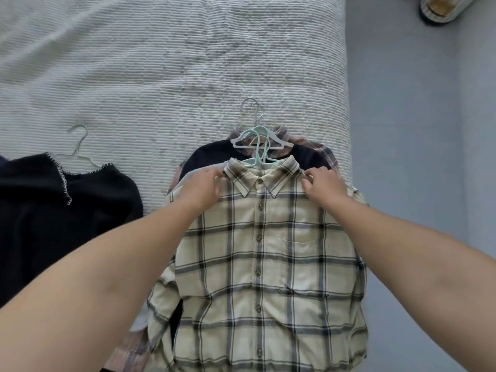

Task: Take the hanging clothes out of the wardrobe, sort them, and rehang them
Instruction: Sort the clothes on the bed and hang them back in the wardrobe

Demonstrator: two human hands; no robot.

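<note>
A cream plaid shirt (265, 267) on a mint hanger (259, 154) lies on top of a pile of hung clothes on the bed. Beneath it show a dark navy garment (212, 157) and a pink plaid shirt (326, 153) on white hangers (252, 135). My left hand (202, 187) pinches the shirt's left shoulder beside the collar. My right hand (323, 183) pinches the right shoulder in the same way. A black garment with white stitched trim (67, 210) on a white wire hanger (77, 154) lies apart at the left.
A white ribbed bedspread (161, 63) covers the bed, whose right edge runs down near the pile. A grey floor (418, 130) lies to the right, with a slipper (445, 9) at the top right corner.
</note>
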